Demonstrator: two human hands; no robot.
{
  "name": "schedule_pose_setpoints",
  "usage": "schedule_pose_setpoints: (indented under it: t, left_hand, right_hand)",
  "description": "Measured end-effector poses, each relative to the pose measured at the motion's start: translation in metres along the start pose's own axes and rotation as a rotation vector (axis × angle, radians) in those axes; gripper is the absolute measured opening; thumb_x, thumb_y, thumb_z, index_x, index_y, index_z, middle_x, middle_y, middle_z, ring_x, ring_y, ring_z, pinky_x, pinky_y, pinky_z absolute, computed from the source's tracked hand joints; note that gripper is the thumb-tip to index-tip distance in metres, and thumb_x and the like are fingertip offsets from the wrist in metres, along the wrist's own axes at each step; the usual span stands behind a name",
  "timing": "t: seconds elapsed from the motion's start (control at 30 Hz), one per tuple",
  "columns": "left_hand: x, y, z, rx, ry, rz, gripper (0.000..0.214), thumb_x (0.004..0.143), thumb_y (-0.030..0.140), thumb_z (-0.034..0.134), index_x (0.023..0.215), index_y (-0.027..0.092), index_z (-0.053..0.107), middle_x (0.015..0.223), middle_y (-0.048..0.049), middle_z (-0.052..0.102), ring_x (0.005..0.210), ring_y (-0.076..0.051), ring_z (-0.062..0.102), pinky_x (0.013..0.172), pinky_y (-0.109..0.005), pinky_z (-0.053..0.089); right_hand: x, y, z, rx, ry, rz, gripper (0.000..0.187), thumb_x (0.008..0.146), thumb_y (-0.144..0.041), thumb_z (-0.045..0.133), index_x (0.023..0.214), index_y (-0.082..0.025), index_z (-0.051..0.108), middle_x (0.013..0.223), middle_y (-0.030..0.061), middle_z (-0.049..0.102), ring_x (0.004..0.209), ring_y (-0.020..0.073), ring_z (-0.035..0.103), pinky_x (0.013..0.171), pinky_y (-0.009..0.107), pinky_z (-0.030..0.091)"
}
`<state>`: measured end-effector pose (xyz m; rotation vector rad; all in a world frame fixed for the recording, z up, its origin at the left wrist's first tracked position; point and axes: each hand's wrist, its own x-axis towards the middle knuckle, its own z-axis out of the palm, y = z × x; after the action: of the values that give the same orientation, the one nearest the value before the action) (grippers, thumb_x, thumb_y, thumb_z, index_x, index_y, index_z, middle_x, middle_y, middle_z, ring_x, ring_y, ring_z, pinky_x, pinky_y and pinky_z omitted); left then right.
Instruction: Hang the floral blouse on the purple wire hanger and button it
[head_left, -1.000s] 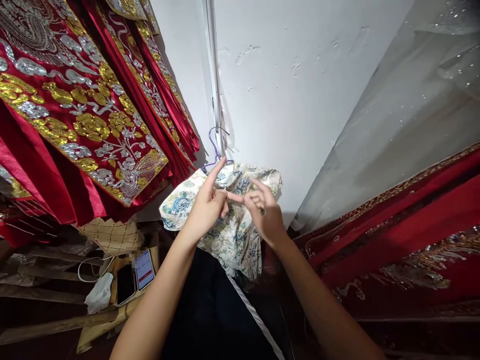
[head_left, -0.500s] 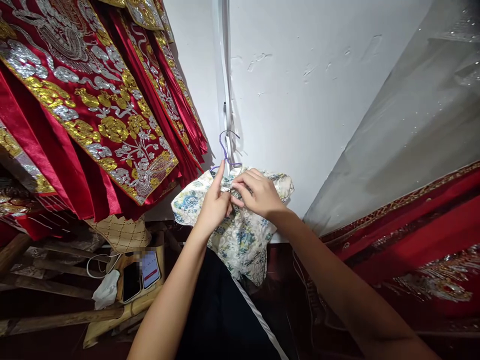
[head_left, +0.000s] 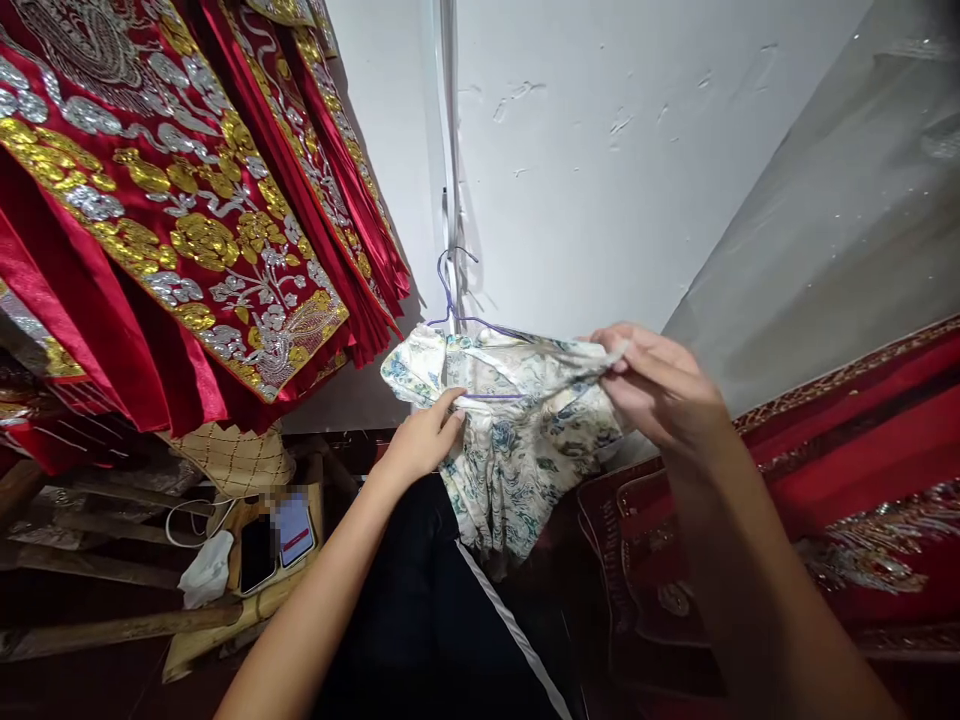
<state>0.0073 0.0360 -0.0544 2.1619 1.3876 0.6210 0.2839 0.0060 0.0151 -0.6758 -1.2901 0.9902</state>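
Note:
A cream blouse [head_left: 517, 470] with blue and green floral print hangs on a thin purple wire hanger [head_left: 448, 290], its front open around the hanger's lower bar. My left hand [head_left: 424, 437] is closed at the left front edge of the blouse, thumb beside the bar; some of its fingers are hidden by cloth. On the other side, my right hand [head_left: 660, 378] pinches the blouse's front edge and holds it stretched out to the right. The hanger's hook meets a white vertical pole [head_left: 448, 150] against the wall.
Red garments with gold and silver embroidery [head_left: 202, 240] hang at left. Two phones [head_left: 259, 550] and a crumpled white tissue [head_left: 206, 570] lie on a bamboo seat [head_left: 199, 640]. Clear plastic [head_left: 810, 240] covers red cloth [head_left: 862, 420] at right. Behind is a white wall [head_left: 570, 220].
My hands were together at the blouse's middle front and have moved apart. The right hand has drawn one front edge out to the right, opening the blouse and baring the hanger's lower bar.

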Motion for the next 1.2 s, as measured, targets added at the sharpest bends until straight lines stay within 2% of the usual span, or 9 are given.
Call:
schedule_pose_setpoints:
  t: [0.17,0.3,0.37,0.47,0.6,0.8,1.03,1.13,1.2]
  left_hand:
    - [0.016,-0.006,-0.019,0.336,0.184,-0.152,0.057,0.098,0.062,0.027,0.108,0.024,0.069,0.093,-0.0117,0.072,0.093,-0.032,0.067,0.077,-0.037,0.047]
    - [0.023,-0.022,-0.037,0.399,0.382,-0.199,0.037,0.093,0.051,0.046,0.095,0.023,0.069,0.099,-0.0148,0.068,0.107,-0.036,0.059,0.083,-0.042,0.046]
    - [0.027,-0.033,-0.044,0.331,0.497,-0.157,0.020,0.085,0.036,0.058,0.097,0.022,0.066,0.111,-0.0142,0.064,0.113,-0.036,0.055,0.088,-0.043,0.044]
    - [0.035,-0.054,-0.048,-0.084,0.568,-0.173,0.031,0.069,0.017,0.065,0.100,0.022,0.064,0.109,-0.0081,0.063,0.105,-0.028,0.056,0.090,-0.038,0.043]
    - [0.045,-0.084,-0.041,-0.715,0.535,-0.342,0.024,0.065,0.011,0.061,0.088,0.016,0.067,0.076,-0.0017,0.062,0.072,-0.018,0.056,0.070,-0.027,0.045]
    - [0.034,-0.106,-0.017,-1.102,0.554,-0.493,0.018,0.072,0.011,0.056,0.088,0.011,0.064,0.066,-0.0029,0.064,0.055,-0.014,0.058,0.055,-0.024,0.049]
    - [0.013,-0.087,0.018,-1.393,0.396,-0.602,0.036,0.080,0.008,0.050,0.114,0.006,0.061,0.083,-0.0128,0.074,0.071,-0.021,0.073,0.066,-0.031,0.061]
    - [-0.003,-0.070,0.029,-1.431,0.259,-0.596,0.034,0.080,0.010,0.054,0.113,0.004,0.062,0.083,-0.0146,0.074,0.070,-0.023,0.074,0.066,-0.034,0.062]
    - [-0.012,-0.057,0.032,-1.446,0.180,-0.574,0.031,0.081,0.012,0.058,0.110,0.005,0.063,0.082,-0.0140,0.074,0.066,-0.022,0.073,0.064,-0.032,0.062]
  right_hand:
    - [-0.011,-0.013,-0.013,0.121,0.070,-0.013,0.022,0.080,-0.038,0.073,0.073,-0.021,0.060,0.075,0.0026,0.042,0.073,0.0186,0.047,0.066,0.032,0.046]
    - [-0.002,-0.022,-0.017,-0.062,0.203,-0.063,0.014,0.084,-0.037,0.072,0.082,-0.024,0.068,0.072,0.0012,0.044,0.065,0.0161,0.045,0.061,0.031,0.044]
    - [0.001,-0.020,-0.015,-0.137,0.239,-0.096,0.013,0.085,-0.038,0.070,0.084,-0.025,0.068,0.072,0.0009,0.050,0.064,0.0163,0.048,0.062,0.032,0.044]
    - [0.002,-0.009,-0.014,-0.195,0.224,-0.143,0.014,0.086,-0.038,0.069,0.085,-0.025,0.069,0.080,0.0022,0.061,0.074,0.0180,0.056,0.069,0.033,0.046]
    - [0.005,0.010,-0.020,-0.307,0.212,-0.143,0.018,0.087,-0.041,0.068,0.090,-0.023,0.070,0.090,0.0032,0.066,0.082,0.0180,0.060,0.074,0.033,0.046]
    - [0.010,0.033,-0.024,-0.424,0.184,-0.118,0.024,0.085,-0.047,0.068,0.089,-0.023,0.069,0.082,0.0034,0.060,0.077,0.0195,0.055,0.069,0.033,0.046]
    - [-0.004,0.045,-0.009,-0.360,0.142,0.031,0.028,0.085,-0.049,0.066,0.090,-0.021,0.068,0.077,0.0011,0.056,0.072,0.0164,0.053,0.065,0.028,0.043]
    - [-0.011,0.060,-0.020,-0.286,0.253,0.115,0.031,0.081,-0.051,0.068,0.089,-0.021,0.067,0.074,0.0005,0.054,0.067,0.0156,0.051,0.058,0.026,0.041]
    - [-0.020,0.075,-0.032,-0.218,0.437,0.116,0.029,0.077,-0.050,0.071,0.080,-0.021,0.063,0.072,-0.0002,0.051,0.064,0.0149,0.049,0.056,0.026,0.040]
